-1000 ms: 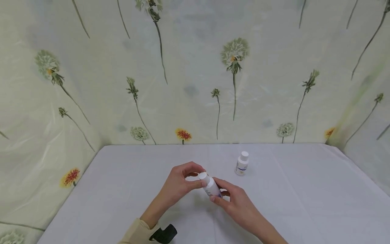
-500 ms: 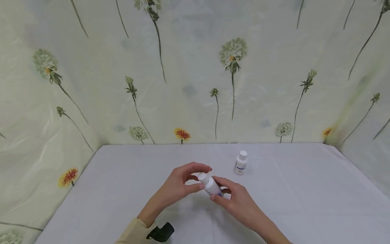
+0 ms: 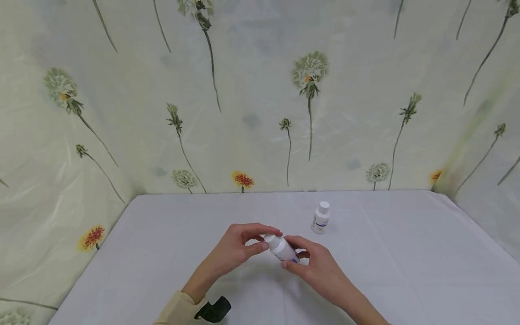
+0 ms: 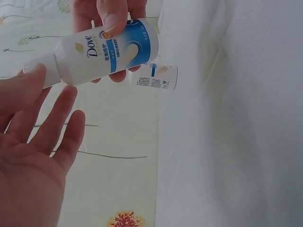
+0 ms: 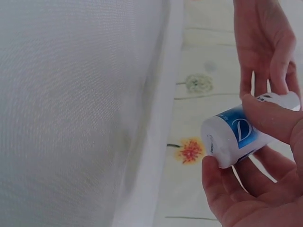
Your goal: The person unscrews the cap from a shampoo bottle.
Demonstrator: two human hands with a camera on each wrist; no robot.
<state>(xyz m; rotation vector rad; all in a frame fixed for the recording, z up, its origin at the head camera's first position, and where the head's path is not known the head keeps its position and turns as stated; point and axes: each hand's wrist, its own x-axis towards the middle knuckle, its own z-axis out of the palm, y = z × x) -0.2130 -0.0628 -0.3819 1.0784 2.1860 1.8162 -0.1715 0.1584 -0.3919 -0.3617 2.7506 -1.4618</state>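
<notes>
Above the middle of the white table (image 3: 406, 253), your right hand (image 3: 321, 268) grips a small bottle (image 3: 283, 248) by its body, tilted with the cap toward 10 o'clock. Your left hand (image 3: 237, 248) pinches that cap with curled fingers. A second bottle (image 3: 321, 218) stands upright at 1 o'clock, well apart.
</notes>
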